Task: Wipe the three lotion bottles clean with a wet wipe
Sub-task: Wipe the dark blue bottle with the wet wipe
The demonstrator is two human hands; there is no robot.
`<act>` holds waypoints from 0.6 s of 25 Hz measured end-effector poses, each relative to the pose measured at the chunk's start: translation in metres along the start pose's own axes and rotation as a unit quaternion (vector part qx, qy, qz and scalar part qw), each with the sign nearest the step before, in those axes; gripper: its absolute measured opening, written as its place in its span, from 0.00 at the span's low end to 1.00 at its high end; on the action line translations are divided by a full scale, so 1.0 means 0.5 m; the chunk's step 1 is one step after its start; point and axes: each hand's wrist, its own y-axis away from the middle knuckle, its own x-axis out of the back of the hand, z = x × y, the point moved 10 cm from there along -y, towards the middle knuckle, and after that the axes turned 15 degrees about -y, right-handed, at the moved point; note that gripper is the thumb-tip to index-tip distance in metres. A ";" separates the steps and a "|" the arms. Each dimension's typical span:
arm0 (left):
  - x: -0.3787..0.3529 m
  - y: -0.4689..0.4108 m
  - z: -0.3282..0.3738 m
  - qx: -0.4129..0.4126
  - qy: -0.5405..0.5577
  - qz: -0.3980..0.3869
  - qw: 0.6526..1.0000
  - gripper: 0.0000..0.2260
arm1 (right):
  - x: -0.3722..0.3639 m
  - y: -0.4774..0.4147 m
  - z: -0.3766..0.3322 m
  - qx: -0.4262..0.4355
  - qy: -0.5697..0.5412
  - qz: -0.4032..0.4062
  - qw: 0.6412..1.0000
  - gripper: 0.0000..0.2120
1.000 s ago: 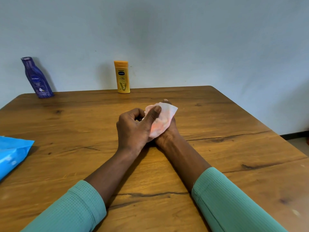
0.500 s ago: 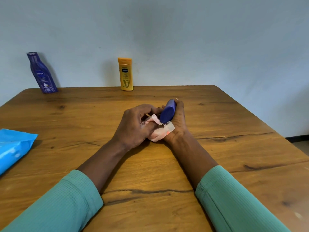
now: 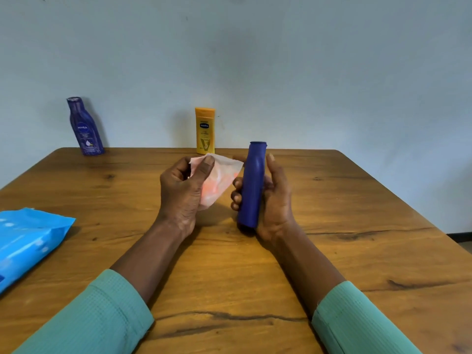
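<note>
Bottle [image 3: 251,185] is upright within right fingers [image 3: 236,183], wipe [image 3: 222,175] pinched by left fingers [image 3: 180,172].

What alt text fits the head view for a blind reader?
The right hand holds a blue lotion bottle roughly upright over a wooden table while the left hand pinches a wet wipe beside it. A dark blue bottle and a yellow bottle stand at the far edge.

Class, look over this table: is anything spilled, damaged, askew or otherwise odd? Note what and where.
The wipe in the left hand carries an orange-pink stain. The far-left bottle seems to lean, perhaps only lens distortion. Dark cracks run through the table. Nothing spilled.
</note>
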 end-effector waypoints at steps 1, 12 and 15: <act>-0.004 0.001 0.007 0.003 0.024 -0.009 1.000 0.04 | -0.010 0.007 -0.006 0.031 0.072 -0.022 0.997 0.27; -0.059 0.031 0.056 0.018 0.007 -0.234 0.972 0.10 | -0.077 0.034 -0.027 0.216 0.466 -0.060 0.856 0.22; -0.052 0.023 0.077 0.007 -0.012 -0.172 0.985 0.11 | -0.080 0.035 -0.026 0.226 0.473 -0.056 0.850 0.22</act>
